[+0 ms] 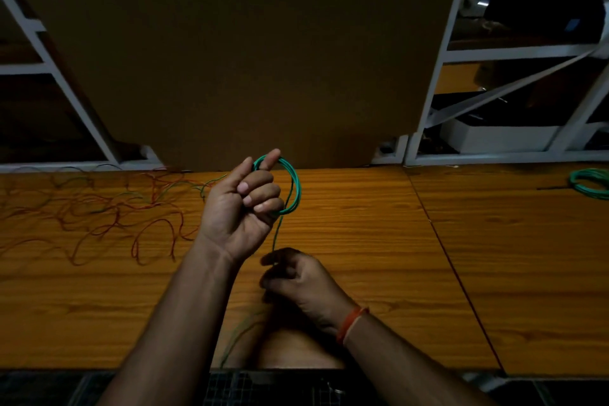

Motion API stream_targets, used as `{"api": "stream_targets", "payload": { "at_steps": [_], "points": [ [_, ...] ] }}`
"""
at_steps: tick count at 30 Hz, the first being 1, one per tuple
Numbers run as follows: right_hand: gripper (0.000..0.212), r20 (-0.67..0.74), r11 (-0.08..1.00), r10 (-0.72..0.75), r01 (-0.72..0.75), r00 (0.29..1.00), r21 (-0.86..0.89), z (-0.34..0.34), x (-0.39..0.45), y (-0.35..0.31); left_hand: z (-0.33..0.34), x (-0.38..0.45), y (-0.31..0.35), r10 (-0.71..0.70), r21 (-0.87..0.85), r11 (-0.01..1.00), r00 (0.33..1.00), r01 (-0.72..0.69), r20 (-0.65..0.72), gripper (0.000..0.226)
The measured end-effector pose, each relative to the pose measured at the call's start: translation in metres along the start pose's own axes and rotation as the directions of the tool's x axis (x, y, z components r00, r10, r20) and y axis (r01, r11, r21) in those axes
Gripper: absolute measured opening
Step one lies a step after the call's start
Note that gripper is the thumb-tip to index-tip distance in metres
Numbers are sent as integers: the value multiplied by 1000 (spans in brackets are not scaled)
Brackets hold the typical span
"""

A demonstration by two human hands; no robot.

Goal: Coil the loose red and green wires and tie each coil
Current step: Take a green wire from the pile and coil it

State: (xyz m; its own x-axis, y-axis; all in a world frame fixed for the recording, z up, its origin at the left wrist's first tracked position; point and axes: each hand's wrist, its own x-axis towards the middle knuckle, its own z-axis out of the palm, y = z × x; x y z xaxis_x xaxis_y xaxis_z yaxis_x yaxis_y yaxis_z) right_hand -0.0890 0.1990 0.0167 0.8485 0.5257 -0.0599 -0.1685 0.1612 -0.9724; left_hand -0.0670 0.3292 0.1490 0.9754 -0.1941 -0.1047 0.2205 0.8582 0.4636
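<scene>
Your left hand (245,204) is up off the table with its fingers curled round a green coil (291,186), a few loops already stacked, thumb poking up through the top of the ring. Makes sense to hold it like that: the closed fingers keep the loops from springing apart while you feed more in.

Your right hand (296,277) sits lower, nearer the front edge of the table (362,241), pinching the loose green tail (276,234) that runs down out of the coil. The tail looks fairly taut between the two hands, so I'd guess you're keeping tension on it so the next wrap lies neat. More of the same wire trails past your right hand and off the front edge; how much is left I can't tell.

The rest of the loose wires (108,208), red mostly with some green mixed in, are sprawled over the left part of the table toward the back edge, all uncoiled. Another green coil (591,183) lies at the far right by the back edge; looks finished, but whether it's tied I can't tell.

Containers: none really in play. There's white shelving (494,51) behind the table on both sides, but it's too dark to tell what's on it.
</scene>
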Motion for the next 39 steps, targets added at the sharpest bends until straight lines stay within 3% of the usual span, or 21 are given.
{"api": "stream_targets", "payload": {
  "at_steps": [2, 5, 7, 9, 11, 14, 17, 21, 26, 31, 36, 39],
  "points": [
    [22, -79, 997, 30, -24, 996, 71, -16, -11, 11, -4, -3, 9, 43, -34, 998, 999, -43, -9, 37],
    [23, -349, 993, 22, 20, 937, 116, -44, -24, 22, -11, -7, 23, 122, -50, 991, 991, -124, -45, 35],
    [24, -534, 995, -51, 88, 844, 45, -61, -32, 17, -15, -8, 26, 160, -25, 986, 984, -163, -83, 35],
    [19, -607, 981, -193, 137, 771, -138, -72, -39, 0, -19, -7, 25, 191, 37, 981, 974, -188, -121, 35],
    [13, -533, 906, -373, 174, 759, -386, -77, -46, -26, -23, -5, 19, 215, 121, 973, 966, -198, -142, 38],
    [11, -261, 696, -576, 298, 774, -653, -74, -55, -68, -26, -1, 10, 255, 248, 944, 959, -218, -124, 42],
    [5, -85, 615, -611, 405, 787, -676, -65, -57, -102, -25, 2, -3, 289, 421, 876, 955, -236, -66, 42],
    [7, 29, 585, -601, 464, 798, -665, -54, -48, -122, -19, 2, -22, 249, 521, 828, 968, -207, -12, 36],
    [11, 27, 572, -626, 483, 779, -663, -51, -32, -136, -15, -6, -36, 148, 552, 823, 989, -134, 19, 31],
    [9, 11, 608, -589, 452, 808, -652, -46, -16, -139, -15, -8, -40, 99, 568, 818, 995, -88, 13, 21],
    [13, -26, 633, -567, 415, 823, -654, -46, -7, -137, -18, -6, -35, -12, 570, 821, 997, -32, 75, 32],
    [16, -123, 760, -475, 336, 872, -556, -51, -4, -138, -19, -6, -33, -46, 586, 810, 996, -10, 80, 38]
  ]
}}
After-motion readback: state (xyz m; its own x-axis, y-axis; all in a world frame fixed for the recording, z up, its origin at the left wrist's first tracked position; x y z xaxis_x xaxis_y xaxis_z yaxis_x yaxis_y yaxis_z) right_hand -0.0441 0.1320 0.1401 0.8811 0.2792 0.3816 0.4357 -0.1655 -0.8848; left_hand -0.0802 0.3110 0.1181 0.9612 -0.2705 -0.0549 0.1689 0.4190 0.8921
